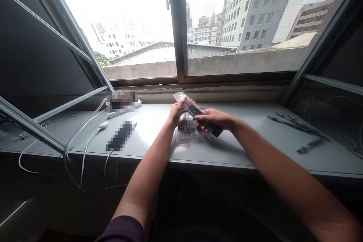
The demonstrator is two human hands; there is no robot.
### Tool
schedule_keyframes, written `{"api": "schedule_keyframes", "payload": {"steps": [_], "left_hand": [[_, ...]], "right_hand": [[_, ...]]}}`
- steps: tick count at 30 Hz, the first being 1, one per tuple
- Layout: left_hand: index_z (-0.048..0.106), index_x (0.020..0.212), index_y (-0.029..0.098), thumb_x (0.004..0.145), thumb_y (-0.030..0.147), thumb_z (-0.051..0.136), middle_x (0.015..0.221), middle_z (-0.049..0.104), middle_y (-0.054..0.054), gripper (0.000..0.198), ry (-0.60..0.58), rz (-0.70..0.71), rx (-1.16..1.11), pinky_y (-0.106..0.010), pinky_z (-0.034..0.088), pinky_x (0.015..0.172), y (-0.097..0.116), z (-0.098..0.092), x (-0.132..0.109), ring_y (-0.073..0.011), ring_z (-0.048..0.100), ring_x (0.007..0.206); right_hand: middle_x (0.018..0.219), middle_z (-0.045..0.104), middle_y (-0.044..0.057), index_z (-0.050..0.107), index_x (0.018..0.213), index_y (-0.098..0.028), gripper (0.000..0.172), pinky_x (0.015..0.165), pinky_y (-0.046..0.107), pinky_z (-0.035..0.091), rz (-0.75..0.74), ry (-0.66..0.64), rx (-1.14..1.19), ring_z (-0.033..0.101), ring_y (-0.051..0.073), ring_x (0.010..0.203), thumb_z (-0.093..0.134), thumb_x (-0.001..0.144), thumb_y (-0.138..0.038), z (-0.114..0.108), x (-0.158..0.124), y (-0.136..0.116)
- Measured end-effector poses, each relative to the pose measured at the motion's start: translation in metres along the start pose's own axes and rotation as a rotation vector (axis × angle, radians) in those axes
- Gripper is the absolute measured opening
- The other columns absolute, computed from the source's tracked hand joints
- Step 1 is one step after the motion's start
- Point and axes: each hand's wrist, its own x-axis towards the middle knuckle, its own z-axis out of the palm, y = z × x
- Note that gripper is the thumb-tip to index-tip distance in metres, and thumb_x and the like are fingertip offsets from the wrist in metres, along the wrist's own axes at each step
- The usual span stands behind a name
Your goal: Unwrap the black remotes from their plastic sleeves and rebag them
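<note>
Above the desk, a long black device that looks like a remote control (216,130) sits partly inside a clear plastic sleeve (179,96). My left hand (178,110) pinches the upper left part of the sleeve between thumb and fingers. Around the lower part of the black device, my right hand (212,118) is closed, with the thumb on top. Beneath both hands, clear plastic bags (187,128) with dark contents lie on the desk. What those contents are I cannot make out.
The grey desk (154,121) runs below a window. On its left are a blurred-out phone-like item (121,136), a power strip (113,113) and white cables (85,147) hanging over the front edge. Several dark cables (297,124) lie at right. Metal frames (82,55) flank the desk.
</note>
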Motion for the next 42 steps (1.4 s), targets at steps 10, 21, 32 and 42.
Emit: {"api": "schedule_keyframes", "payload": {"steps": [10,21,32,42], "left_hand": [[0.088,0.097,0.015,0.079,0.071,0.089,0.101,0.085,-0.013,0.059,-0.098,0.042,0.085,-0.042,0.053,0.107,-0.008,0.002,0.003,-0.0323,0.078,0.109],[0.086,0.085,0.015,0.079,0.071,0.089,0.091,0.083,-0.013,0.057,-0.083,-0.018,0.076,-0.044,0.054,0.109,-0.009,0.001,0.001,-0.031,0.078,0.104],[0.086,0.085,0.017,0.081,0.067,0.088,0.091,0.083,-0.009,0.05,0.062,0.048,0.083,-0.041,0.055,0.102,-0.016,-0.004,0.01,-0.0279,0.076,0.097],[0.085,0.083,0.014,0.078,0.065,0.093,0.086,0.081,-0.011,0.051,-0.092,-0.037,0.097,-0.043,0.057,0.104,-0.013,-0.001,0.002,-0.0279,0.077,0.094]], "right_hand": [[0.086,0.077,0.008,0.073,0.09,-0.014,0.042,0.053,0.023,0.062,0.017,0.067,0.018,0.069,0.014,0.062,0.098,0.084,-0.048,0.002,0.002,0.002],[0.086,0.076,0.007,0.074,0.092,-0.015,0.037,0.053,0.022,0.061,-0.003,0.081,0.032,0.067,0.013,0.062,0.096,0.087,-0.044,0.001,0.0,-0.001],[0.087,0.078,0.008,0.072,0.094,-0.017,0.034,0.049,0.021,0.059,0.016,0.083,0.037,0.067,0.014,0.061,0.095,0.089,-0.041,0.005,-0.003,-0.004],[0.087,0.079,0.008,0.073,0.103,-0.016,0.035,0.047,0.022,0.057,-0.017,0.076,0.045,0.066,0.013,0.058,0.093,0.09,-0.041,0.002,-0.002,-0.003]]}}
